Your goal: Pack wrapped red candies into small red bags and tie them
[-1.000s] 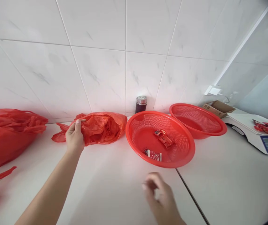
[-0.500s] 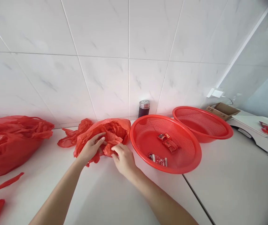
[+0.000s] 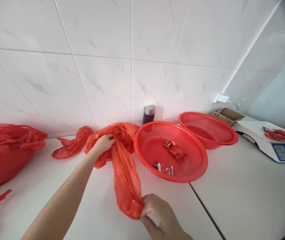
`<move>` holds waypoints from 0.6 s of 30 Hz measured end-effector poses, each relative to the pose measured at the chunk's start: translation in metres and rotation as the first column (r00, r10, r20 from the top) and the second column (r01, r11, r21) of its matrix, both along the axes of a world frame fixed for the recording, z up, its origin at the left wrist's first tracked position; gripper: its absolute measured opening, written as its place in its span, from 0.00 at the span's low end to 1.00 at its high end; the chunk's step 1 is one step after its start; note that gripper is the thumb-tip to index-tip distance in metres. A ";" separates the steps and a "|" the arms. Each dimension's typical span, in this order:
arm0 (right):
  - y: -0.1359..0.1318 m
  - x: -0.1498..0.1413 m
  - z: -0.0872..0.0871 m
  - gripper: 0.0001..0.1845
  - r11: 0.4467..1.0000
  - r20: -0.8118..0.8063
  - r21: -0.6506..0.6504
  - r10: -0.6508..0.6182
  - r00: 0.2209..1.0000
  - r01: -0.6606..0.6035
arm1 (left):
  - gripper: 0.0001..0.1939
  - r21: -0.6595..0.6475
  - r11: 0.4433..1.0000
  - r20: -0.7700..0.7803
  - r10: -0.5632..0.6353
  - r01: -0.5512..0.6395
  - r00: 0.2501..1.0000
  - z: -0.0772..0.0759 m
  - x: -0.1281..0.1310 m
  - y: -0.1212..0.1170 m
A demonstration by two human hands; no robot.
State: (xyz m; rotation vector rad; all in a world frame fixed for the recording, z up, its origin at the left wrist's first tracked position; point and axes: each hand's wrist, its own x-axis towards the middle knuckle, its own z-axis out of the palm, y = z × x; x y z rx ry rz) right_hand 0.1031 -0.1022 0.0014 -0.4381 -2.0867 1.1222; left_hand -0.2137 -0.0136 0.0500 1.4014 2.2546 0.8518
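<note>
Pinched between the fingers of my right hand (image 3: 158, 213) is the end of a red plastic bag (image 3: 127, 180), stretched toward me over the white table. The bag's other end runs up into a crumpled bundle of red plastic bags (image 3: 126, 130) near the wall. My left hand (image 3: 105, 144) presses on that bundle with its fingers curled into the plastic; their tips are hidden, so its grip is unclear. Right of the bundle, touching or nearly touching it, stands a red mesh basket (image 3: 137, 146) with several small wrapped snack packets (image 3: 176, 152) inside.
Behind the basket are a dark jar (image 3: 148, 115) with a silver lid and a second red basket (image 3: 232, 141). Farther right sit a cardboard box (image 3: 228, 116) and a weighing scale (image 3: 277, 151) bearing red packets. A full red bag (image 3: 5, 163) lies at the left.
My right hand has moved toward me and to the right, drawing one red bag out of the bundle into a long strip. My left hand stays at the bundle. The view has shifted slightly right.
</note>
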 end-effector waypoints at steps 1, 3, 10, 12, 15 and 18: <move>0.000 0.006 -0.001 0.04 0.998 -0.011 -0.052 -0.030 1.000 0.029 | 0.10 -0.021 0.999 0.030 -0.032 0.032 0.999 0.005 0.000 -0.003; -0.001 0.015 -0.004 0.04 0.983 -0.022 -0.148 -0.110 0.994 0.105 | 0.16 -0.056 0.995 0.083 -0.078 0.083 0.993 0.015 -0.001 -0.013; -0.011 0.024 -0.005 0.07 0.910 -0.213 -0.387 -0.247 0.945 0.151 | 0.17 -0.133 0.978 0.068 -0.152 0.160 0.986 0.031 0.005 -0.059; -0.011 0.025 -0.003 0.07 0.847 -0.237 -0.500 -0.336 0.911 0.182 | 0.14 -0.182 0.961 0.089 -0.196 0.209 0.977 0.033 0.012 -0.074; -0.006 0.035 -0.002 0.10 0.766 -0.245 -0.619 -0.399 0.883 0.174 | 0.10 -0.186 0.907 0.278 -0.319 0.377 0.906 0.042 0.023 -0.103; 0.001 0.053 -0.002 0.11 0.720 -0.260 -0.677 -0.427 0.866 0.152 | 0.11 -0.139 0.815 0.527 -0.420 0.563 0.738 0.047 0.030 -0.135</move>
